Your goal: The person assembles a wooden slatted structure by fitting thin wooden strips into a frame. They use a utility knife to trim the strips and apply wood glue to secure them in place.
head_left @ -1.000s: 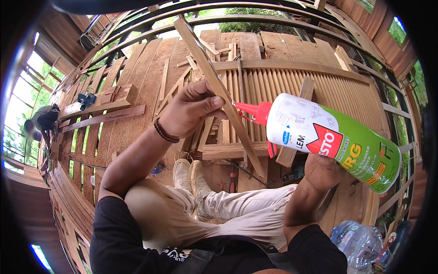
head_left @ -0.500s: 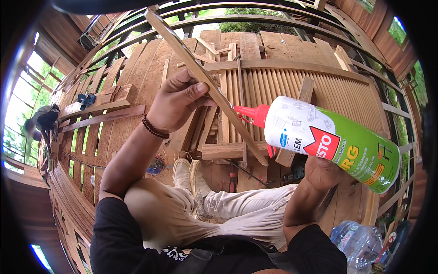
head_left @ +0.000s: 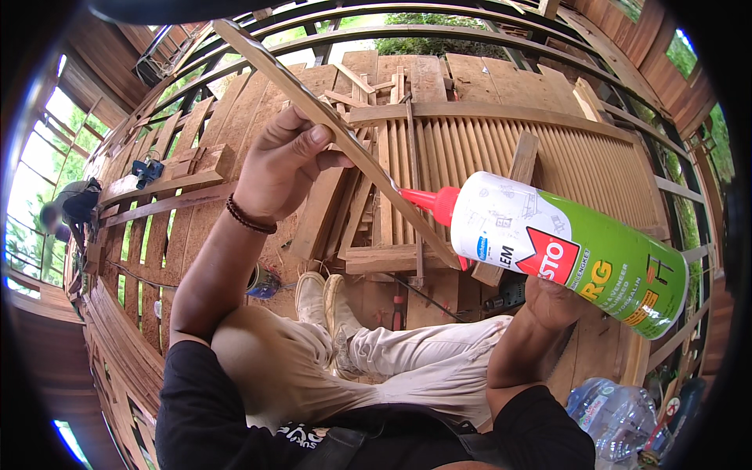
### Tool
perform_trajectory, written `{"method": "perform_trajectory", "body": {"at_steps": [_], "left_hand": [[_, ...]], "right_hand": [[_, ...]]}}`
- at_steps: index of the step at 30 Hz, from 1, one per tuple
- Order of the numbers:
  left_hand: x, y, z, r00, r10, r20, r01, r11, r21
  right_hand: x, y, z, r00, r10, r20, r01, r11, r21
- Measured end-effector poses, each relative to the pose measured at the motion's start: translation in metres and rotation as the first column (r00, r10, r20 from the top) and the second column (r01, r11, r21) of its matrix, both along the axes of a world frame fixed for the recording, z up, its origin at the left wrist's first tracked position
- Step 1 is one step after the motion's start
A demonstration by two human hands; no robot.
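Observation:
My left hand (head_left: 294,149) pinches a long, thin wooden strip (head_left: 364,160) between thumb and fingers. The strip slants from the upper left down to the right, and a white line of glue runs along its upper part. In my right hand (head_left: 552,301) lies a large green and white glue bottle (head_left: 572,254), gripped from below and tilted with its base to the right. Its red nozzle (head_left: 423,200) points left, and the tip meets the strip's edge below my left hand. The bottle hides part of my right fingers.
A slatted wooden panel (head_left: 548,160) lies beyond the bottle, with a bar clamp (head_left: 413,157) across its left part. A drill (head_left: 507,296), a screwdriver (head_left: 399,312), a can (head_left: 264,283) and a plastic water bottle (head_left: 615,415) are around me. Another person (head_left: 74,207) bends at far left.
My left hand has shifted left and slightly up with the strip, so the nozzle tip now meets it farther toward its lower end. The glue bottle has moved slightly left and down.

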State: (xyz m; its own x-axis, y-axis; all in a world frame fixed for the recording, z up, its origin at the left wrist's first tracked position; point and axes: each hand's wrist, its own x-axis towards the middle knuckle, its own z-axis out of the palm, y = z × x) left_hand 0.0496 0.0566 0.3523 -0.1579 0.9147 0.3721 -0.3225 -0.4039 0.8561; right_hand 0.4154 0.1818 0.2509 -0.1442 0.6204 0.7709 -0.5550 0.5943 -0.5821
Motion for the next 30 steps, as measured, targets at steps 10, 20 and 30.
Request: {"method": "perform_trajectory", "body": {"at_steps": [10,20,30], "left_hand": [[-0.013,-0.009,0.012,0.999,0.034,-0.014,-0.033,0.998,0.059],[-0.017,-0.016,0.02,0.995,0.095,0.004,-0.095,0.993,0.071],[-0.027,-0.019,0.024,0.993,0.117,-0.032,-0.112,0.984,0.138]], "right_hand": [[0.0,-0.001,0.004,0.999,0.037,0.01,-0.037,0.999,-0.026],[0.0,-0.001,0.006,0.995,0.082,-0.055,-0.085,0.995,-0.053],[0.017,0.015,-0.003,0.925,0.372,-0.07,-0.374,0.927,-0.011]]}}
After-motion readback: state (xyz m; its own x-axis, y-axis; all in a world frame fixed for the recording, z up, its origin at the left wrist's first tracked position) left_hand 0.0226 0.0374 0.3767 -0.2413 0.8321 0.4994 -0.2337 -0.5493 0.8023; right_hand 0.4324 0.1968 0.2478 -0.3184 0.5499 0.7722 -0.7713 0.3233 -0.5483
